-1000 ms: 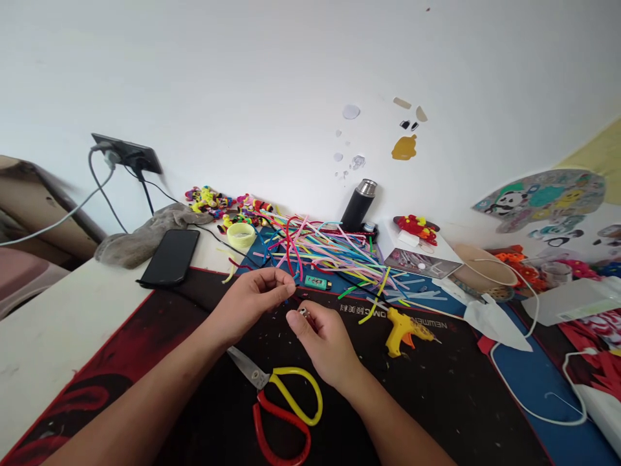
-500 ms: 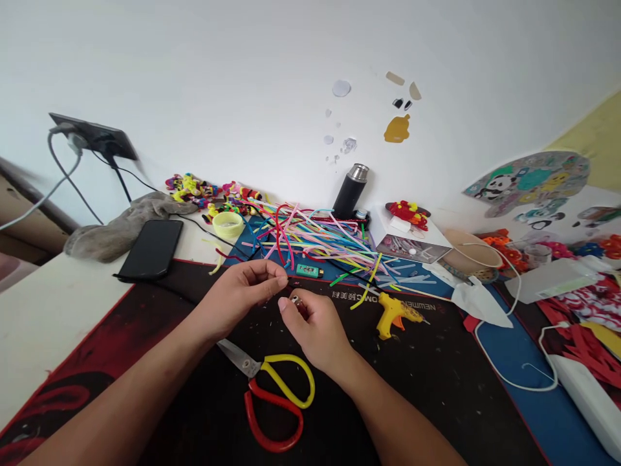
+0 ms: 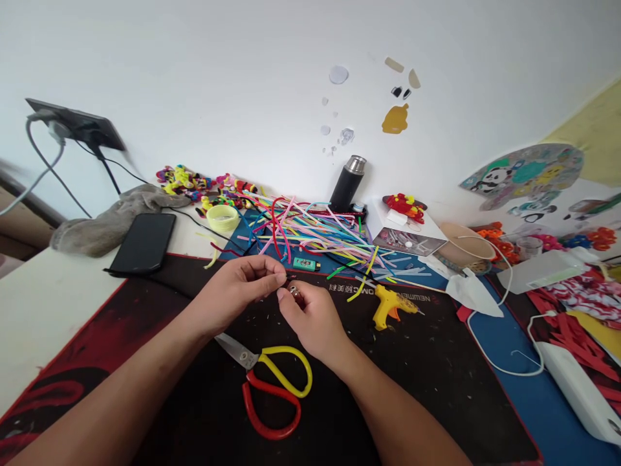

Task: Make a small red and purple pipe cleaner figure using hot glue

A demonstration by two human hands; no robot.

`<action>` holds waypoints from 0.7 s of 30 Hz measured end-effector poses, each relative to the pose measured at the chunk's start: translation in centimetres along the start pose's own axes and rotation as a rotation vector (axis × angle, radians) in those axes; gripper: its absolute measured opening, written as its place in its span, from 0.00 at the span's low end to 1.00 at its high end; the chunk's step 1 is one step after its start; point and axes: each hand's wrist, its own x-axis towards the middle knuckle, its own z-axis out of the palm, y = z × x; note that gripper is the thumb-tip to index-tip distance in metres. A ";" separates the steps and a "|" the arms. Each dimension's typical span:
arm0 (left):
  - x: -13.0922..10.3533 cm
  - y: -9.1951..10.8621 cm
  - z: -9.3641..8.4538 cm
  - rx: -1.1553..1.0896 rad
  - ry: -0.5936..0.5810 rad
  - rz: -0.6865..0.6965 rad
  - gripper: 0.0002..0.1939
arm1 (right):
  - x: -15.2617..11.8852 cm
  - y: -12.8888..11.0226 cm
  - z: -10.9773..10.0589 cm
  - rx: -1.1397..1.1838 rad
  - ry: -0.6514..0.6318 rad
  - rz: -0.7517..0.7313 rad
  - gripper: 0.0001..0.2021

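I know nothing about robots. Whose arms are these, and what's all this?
No robot here, just a person, filmed by one camera worn on their head that looks forward and down. The bare right hand holds a small shiny thing; the bare left hand is pinched close beside it, holding nothing I can make out. On the dark mat lie scissors with red and yellow handles and a yellow glue gun. Behind are colourful thin strips and a black flask, with a phone to the left.
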 end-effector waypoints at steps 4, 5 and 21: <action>0.0 0.3 0.2 0.019 0.009 -0.001 0.17 | 0.0 -0.1 0.1 0.006 0.003 0.000 0.20; 0.0 0.4 0.3 0.020 0.009 0.000 0.17 | 0.0 -0.1 0.1 0.006 0.006 -0.004 0.19; 0.1 0.2 0.2 0.022 0.045 -0.004 0.18 | 0.1 0.5 -0.1 0.080 0.003 0.015 0.21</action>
